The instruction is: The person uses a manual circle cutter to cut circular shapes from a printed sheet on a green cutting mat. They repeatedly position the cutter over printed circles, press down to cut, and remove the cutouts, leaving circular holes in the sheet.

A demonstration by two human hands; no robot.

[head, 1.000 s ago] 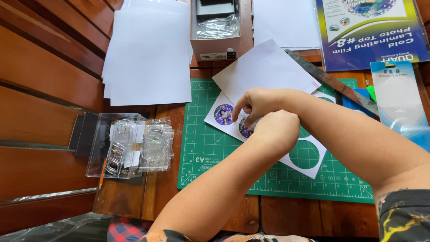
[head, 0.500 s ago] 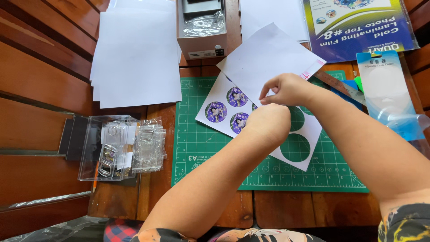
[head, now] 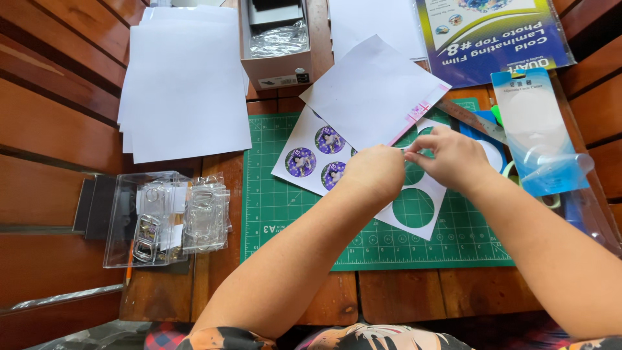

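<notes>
Two hands (head: 414, 165) pinch something hidden above white sheet (head: 324, 162) bearing three purple round pictures and circular holes.

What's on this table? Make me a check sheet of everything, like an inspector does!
Surface: wooden slat table with a green cutting mat.
Job's things: white sheet with round purple pictures and cut-out holes; something small between the fingertips, too hidden to tell.
Clutter: white paper stack, open cardboard box, clear plastic case of metal parts, blue film pack, ruler.
Grippers: left hand and right hand meet over the sheet.
Cables: nothing seen.
Surroundings: nothing seen.
</notes>
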